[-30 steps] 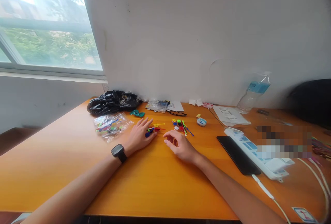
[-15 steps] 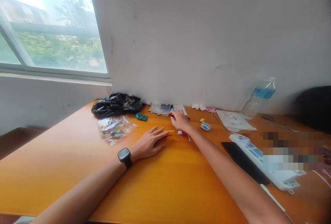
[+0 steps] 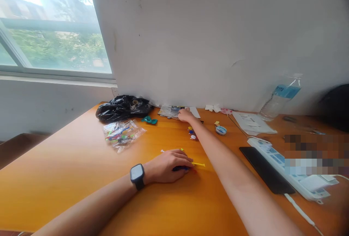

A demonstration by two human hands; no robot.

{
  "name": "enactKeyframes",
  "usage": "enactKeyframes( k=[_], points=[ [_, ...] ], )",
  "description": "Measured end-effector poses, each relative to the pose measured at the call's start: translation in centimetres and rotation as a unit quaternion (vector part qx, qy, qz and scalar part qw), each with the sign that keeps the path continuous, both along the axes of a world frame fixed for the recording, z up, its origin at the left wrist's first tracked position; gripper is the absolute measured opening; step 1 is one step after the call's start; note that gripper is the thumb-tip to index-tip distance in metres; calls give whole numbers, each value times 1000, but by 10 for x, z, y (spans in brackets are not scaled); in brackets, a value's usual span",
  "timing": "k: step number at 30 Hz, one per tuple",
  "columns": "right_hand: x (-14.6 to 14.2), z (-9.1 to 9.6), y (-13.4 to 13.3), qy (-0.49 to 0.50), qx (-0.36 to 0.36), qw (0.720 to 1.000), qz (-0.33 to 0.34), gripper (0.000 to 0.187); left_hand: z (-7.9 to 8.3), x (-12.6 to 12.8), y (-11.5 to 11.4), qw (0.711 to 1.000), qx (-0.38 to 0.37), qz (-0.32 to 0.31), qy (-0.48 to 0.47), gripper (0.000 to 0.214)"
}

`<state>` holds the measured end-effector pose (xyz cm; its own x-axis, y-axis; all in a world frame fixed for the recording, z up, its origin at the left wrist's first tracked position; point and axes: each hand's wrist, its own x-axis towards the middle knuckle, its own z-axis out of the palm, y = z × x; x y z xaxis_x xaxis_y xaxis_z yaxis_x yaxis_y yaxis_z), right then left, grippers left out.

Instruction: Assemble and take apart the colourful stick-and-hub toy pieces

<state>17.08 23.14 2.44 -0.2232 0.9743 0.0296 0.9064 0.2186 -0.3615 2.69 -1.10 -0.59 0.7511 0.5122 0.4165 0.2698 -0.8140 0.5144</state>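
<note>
My left hand [image 3: 170,165], with a dark watch [image 3: 137,172] on its wrist, is curled over small coloured plastic pieces on the table. A yellow stick [image 3: 199,164] pokes out past its fingers, and a blue piece [image 3: 180,168] shows beneath them. Green and white tips peep out behind the hand. Farther back, my right hand [image 3: 187,115] has its fingers bent at the right part of a clear plastic packet [image 3: 167,111]; the fingertips are partly hidden. Beside the right forearm lie a white piece [image 3: 193,137] and small yellow and blue pieces.
A clear bag of coloured pieces [image 3: 122,134] lies left, before a black plastic bag [image 3: 122,108] and a green wrapper [image 3: 149,120]. Right are a round container [image 3: 220,130], a black phone [image 3: 264,169], a power strip [image 3: 289,170], papers [image 3: 253,123] and a bottle [image 3: 283,98].
My left hand has come nearer and to the right, its spread fingers now curled, with the coloured pieces under it. My right hand has reached slightly farther back onto the packet. The view has shifted slightly.
</note>
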Motion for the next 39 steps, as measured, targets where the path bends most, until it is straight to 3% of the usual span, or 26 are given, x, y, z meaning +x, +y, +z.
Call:
enactKeyframes(
  k=[5, 8, 10, 13, 15, 20, 24, 25, 28, 31, 35, 39],
  points=[
    [6, 9, -6, 109, 89, 990, 5, 38, 1, 5, -7, 999, 29, -25, 26, 44],
    [18, 23, -18, 178, 152, 972, -14, 47, 2, 3, -7, 996, 74, -15, 44, 68],
    [30, 35, -30, 267, 211, 940, -32, 44, 3, -1, -7, 995, 94, -2, 33, 76],
    [50, 53, -52, 396, 287, 872, -21, 29, 7, -6, -6, 992, 114, 53, -11, 70],
    [62, 65, -68, 428, 290, 856, 6, 26, 14, -8, -3, 982, 137, 120, -50, 63],
    [70, 87, -103, 409, 187, 888, 89, 33, 54, -7, 27, 927, 183, 304, -124, 71],
    [58, 93, -123, 317, 195, 918, 138, 24, 101, -12, 60, 903, 213, 357, -110, 86],
    [55, 92, -126, 288, 200, 924, 151, 24, 112, -15, 66, 909, 194, 360, -82, 88],
    [51, 88, -129, 226, 197, 936, 185, 25, 132, -25, 73, 954, 71, 287, 54, 92],
    [51, 84, -125, 221, 199, 934, 196, 27, 132, -32, 74, 959, -8, 261, 108, 107],
    [49, 83, -121, 277, 191, 917, 214, 27, 114, -39, 86, 957, -11, 276, 90, 135],
    [49, 84, -120, 347, 161, 895, 228, 43, 101, -46, 103, 967, -22, 250, 40, 131]
  ],
)
